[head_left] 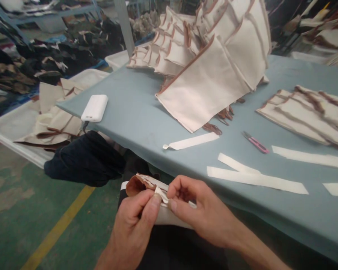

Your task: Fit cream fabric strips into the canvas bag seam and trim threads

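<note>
Left hand [135, 221] and right hand [198, 212] close together, fingers pinched shut on a cream fabric piece [157, 198] with brown trim, below surface [135, 112] edge.

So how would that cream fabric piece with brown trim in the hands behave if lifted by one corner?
The fabric piece is probably floppy: it bunches and folds between the left hand and right hand. It is likely light, since fingertips alone pinch it. It seems unlikely to slip.

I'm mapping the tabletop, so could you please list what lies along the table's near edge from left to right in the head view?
White power bank → curled white strip → pink thread snips → long white strip running to the right edge.
</note>
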`<action>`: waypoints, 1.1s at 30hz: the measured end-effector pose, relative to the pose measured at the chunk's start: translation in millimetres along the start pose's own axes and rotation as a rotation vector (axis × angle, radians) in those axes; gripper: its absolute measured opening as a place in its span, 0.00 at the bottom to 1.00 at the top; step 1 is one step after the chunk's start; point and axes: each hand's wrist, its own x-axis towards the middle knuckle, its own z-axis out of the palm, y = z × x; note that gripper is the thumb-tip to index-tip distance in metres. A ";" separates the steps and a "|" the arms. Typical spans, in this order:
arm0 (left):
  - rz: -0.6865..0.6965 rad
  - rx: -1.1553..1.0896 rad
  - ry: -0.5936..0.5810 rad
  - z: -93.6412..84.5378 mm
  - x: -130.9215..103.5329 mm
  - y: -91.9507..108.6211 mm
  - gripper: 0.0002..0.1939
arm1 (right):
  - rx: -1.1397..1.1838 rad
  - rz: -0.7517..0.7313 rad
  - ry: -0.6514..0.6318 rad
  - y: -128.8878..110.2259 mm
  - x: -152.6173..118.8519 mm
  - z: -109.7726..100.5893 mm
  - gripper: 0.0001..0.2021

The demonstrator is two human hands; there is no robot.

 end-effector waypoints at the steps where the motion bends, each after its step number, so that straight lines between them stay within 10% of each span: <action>1: 0.000 -0.001 0.002 -0.4 -0.2 -1.3 0.21 | 0.030 0.029 -0.028 1.2 0.9 -0.6 0.02; 6: -0.026 -0.068 -0.012 -1.1 1.1 -7.6 0.22 | 0.033 0.078 -0.089 4.6 1.7 -0.3 0.07; 20: -0.007 -0.040 0.042 -3.1 1.7 -3.6 0.21 | -0.531 -0.379 -0.052 1.4 -0.6 -3.6 0.08; 28: -0.121 -0.221 0.013 3.1 -11.3 -23.3 0.21 | 0.130 0.171 -0.142 2.6 -4.7 19.1 0.09; 33: -0.155 -0.319 -0.065 0.5 -10.9 -27.1 0.20 | -0.098 0.063 0.052 4.0 -9.3 24.8 0.07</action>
